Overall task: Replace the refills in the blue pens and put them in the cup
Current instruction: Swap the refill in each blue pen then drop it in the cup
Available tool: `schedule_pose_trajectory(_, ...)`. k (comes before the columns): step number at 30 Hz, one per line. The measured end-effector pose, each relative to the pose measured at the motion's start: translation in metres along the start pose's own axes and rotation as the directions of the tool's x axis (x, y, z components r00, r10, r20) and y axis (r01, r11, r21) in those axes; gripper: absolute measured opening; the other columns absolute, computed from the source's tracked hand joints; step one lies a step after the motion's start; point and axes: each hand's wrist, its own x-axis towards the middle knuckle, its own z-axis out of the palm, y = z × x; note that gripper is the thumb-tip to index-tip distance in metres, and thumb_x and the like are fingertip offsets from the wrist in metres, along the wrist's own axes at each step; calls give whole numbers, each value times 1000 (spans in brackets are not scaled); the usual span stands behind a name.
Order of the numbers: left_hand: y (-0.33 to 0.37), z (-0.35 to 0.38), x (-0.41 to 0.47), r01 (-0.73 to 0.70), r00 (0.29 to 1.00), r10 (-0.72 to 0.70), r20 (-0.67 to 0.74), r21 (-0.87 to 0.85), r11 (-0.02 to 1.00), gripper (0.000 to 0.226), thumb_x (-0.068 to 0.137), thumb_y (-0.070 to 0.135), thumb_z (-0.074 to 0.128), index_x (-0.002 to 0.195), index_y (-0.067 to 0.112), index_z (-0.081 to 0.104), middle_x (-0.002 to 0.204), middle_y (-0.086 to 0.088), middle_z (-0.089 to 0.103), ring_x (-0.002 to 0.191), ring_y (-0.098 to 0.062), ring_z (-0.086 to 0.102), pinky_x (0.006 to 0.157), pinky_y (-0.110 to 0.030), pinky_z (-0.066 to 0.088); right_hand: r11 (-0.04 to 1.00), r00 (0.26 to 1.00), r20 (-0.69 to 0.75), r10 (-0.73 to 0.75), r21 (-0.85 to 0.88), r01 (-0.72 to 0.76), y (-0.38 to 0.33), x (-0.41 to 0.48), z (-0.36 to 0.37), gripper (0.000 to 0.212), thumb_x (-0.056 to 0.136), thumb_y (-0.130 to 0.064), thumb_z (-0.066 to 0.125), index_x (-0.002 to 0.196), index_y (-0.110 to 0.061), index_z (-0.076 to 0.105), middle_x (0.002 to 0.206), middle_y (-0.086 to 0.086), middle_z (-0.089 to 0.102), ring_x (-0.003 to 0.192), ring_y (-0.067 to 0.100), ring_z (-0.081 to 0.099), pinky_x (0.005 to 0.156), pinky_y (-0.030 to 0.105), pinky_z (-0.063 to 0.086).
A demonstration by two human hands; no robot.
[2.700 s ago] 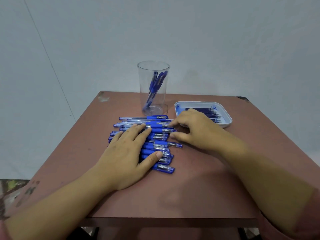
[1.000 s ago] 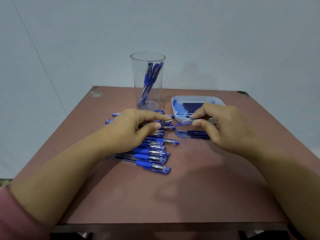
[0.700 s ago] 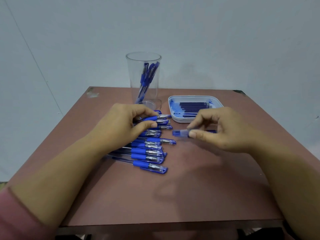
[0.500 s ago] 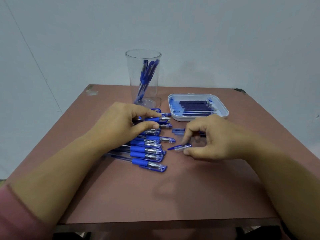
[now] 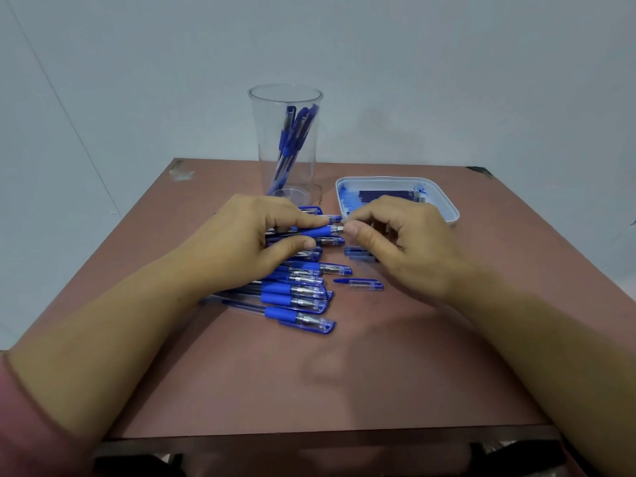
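- Two hands are on one pen. The left hand (image 5: 247, 242) grips the held pen (image 5: 318, 231) around its blue sleeve, barrel level, tip toward 3 o'clock. The right hand (image 5: 406, 242) pinches the metal tip between thumb and forefinger.
- Handling, as judged: light, stiff plastic, with a smooth clear barrel liable to slip. The blue sleeve is the sound hold, and the small tip needs a fingertip pinch to unscrew. A thin refill could bend.
- Appearance: clear barrel, blue sleeve, silver nose, cap off. A loose cap (image 5: 359, 284) lies on the tabletop (image 5: 344, 373) at 5 o'clock of it.
- Location: the pen is held over the far end of the pile of pens (image 5: 296, 290), with the cup (image 5: 261, 139) at 12 o'clock and the refill tray (image 5: 451, 215) at 2 o'clock.
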Motion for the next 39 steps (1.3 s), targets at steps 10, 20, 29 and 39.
schedule_pose_trajectory(10, 5, 1, 0, -3, 999, -1, -48, -73, 997, 25, 85, 30, 70, 109, 35, 70, 82, 26, 64, 75, 7, 60, 68, -4, 37, 983, 999, -37, -4, 181, 10, -7, 0, -1, 17, 83, -22, 74, 95, -33, 66, 86, -9, 69, 79, 12, 65, 74, 32, 54)
schedule_pose_trajectory(20, 5, 2, 0, 7, 1000, -8, -11, -13, 1000, 25, 85, 33, 72, 109, 39, 70, 92, 18, 71, 82, 7, 60, 74, -8, 42, 991, 1000, -25, -14, 133, 17, -10, 0, 2, 16, 81, -21, 76, 88, -31, 65, 83, -12, 67, 80, 13, 64, 73, 30, 53)
schedule_pose_trajectory(29, 6, 0, 1, -5, 999, 6, -46, 19, 1000, 26, 86, 30, 72, 112, 33, 71, 90, 19, 69, 80, 7, 59, 73, -8, 43, 990, 999, -5, 47, 136, -46, -8, 1, 5, 8, 85, -28, 72, 91, -32, 70, 79, -10, 69, 73, 12, 64, 71, 34, 54)
schedule_pose_trajectory(39, 7, 1, 0, 11, 999, -10, -42, 23, 1000, 26, 86, 31, 72, 111, 33, 72, 90, 17, 70, 81, 6, 60, 74, -10, 44, 975, 993, 56, 101, 195, -110, -9, 1, 4, 11, 83, -30, 74, 91, -35, 68, 81, -5, 70, 72, 10, 65, 72, 34, 55)
